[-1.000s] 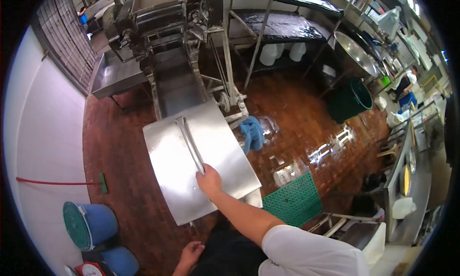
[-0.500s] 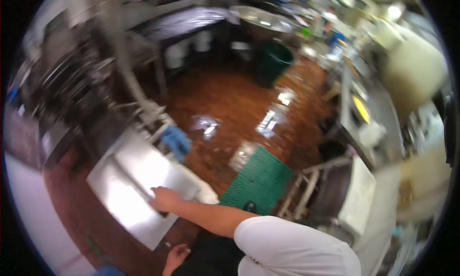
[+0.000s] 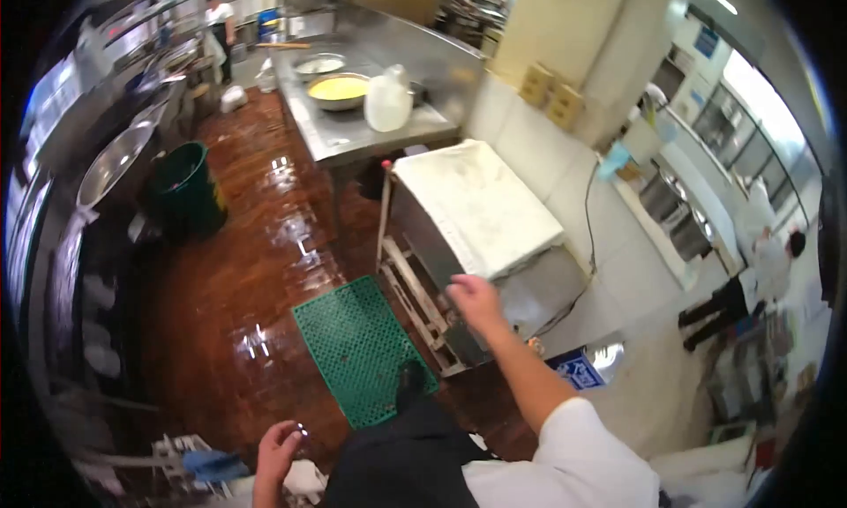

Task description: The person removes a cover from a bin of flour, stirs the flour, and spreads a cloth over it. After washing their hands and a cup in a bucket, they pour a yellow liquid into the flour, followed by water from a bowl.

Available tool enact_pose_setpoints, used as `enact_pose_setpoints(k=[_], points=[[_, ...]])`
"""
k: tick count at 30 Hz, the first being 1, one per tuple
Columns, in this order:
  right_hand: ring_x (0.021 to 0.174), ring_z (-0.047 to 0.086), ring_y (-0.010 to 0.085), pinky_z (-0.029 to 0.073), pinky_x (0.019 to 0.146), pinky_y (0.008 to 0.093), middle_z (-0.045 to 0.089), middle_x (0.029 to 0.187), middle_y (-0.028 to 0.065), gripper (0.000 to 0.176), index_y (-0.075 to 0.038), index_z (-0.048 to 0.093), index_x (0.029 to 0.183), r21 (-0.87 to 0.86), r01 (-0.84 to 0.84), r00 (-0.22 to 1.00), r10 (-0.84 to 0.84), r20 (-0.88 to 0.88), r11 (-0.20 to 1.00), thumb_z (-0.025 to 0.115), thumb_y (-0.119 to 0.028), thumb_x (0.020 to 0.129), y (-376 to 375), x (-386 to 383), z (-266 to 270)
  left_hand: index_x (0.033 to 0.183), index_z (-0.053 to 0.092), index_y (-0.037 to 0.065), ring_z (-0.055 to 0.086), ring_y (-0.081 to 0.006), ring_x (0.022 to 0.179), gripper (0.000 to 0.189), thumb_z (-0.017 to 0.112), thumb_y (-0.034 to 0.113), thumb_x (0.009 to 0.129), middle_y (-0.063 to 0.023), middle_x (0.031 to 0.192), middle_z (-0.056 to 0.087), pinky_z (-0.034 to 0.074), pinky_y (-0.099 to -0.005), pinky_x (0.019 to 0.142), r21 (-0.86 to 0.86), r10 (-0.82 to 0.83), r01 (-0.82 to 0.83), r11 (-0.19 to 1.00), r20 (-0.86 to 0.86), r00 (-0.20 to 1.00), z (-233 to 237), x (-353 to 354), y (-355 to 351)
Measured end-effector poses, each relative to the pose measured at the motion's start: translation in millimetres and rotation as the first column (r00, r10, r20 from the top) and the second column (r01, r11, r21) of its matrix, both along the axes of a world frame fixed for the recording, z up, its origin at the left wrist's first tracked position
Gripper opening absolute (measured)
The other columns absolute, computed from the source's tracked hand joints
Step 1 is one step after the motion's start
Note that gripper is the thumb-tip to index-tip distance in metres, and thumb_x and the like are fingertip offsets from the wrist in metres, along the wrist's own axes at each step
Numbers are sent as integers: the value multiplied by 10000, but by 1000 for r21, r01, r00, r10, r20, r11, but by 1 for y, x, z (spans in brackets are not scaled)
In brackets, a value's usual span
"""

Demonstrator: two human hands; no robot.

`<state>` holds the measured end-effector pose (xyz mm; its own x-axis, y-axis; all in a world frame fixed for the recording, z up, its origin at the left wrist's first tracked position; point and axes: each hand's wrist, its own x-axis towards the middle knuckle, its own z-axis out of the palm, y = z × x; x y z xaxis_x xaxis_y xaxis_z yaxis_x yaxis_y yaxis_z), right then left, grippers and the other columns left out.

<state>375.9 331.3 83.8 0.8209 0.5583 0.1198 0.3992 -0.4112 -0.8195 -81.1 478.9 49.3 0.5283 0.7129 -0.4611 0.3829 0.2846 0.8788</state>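
My right hand [image 3: 477,303] reaches forward with loosely bent fingers, nothing in it. In this view it overlaps the near corner of a box-shaped unit whose top is covered by a white cloth [image 3: 481,204]. My left hand [image 3: 279,448] hangs low at the left beside my dark apron, its fingers loosely curved and apart, empty. Close to it, at the bottom edge, are a blue cloth [image 3: 214,466] and a pale cloth. My foot is on a green perforated mat [image 3: 360,345] on the wet red-brown floor.
A steel table [image 3: 340,146] holds a bowl of yellow food [image 3: 339,89] and a white jug [image 3: 388,100]. A green bin [image 3: 187,190] stands at the left near a large metal bowl [image 3: 115,166]. A cable [image 3: 591,217] runs down the tiled wall. People [image 3: 759,274] are farther off.
My view has swung to the right. My right hand has left the metal lid and its bar, and is now near the cloth-covered unit. The left hand still hangs low.
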Motion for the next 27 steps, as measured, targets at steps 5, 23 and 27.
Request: enact_pose_setpoints(k=[5,23,27], points=[[723,599,96,492,662,245,648,830,51,251,-2,623,1056,163,554,830,-525,-191,817,628,-190,890,-122,129,-54,1138,579,-4,572,-118,861,326,651,130,850,-42,980,620,477,-262,762,64,-176,178,982,-30,984,-5,131,82],[743,631,175,495,706,310,678,850,107,309,0,645,1041,-142,745,658,-753,-7,652,672,-229,835,-140,385,-106,1242,530,-37,564,-146,947,486,628,290,895,-86,1065,600,467,-260,798,574,-202,199,794,-60,978,-13,667,265],[731,622,193,490,695,330,671,826,101,238,-10,650,983,-111,773,631,-775,39,624,652,-205,846,-140,393,-110,1195,557,-29,583,-155,894,475,623,330,891,-93,1012,611,488,-278,752,503,-248,221,836,-14,969,-41,702,293]])
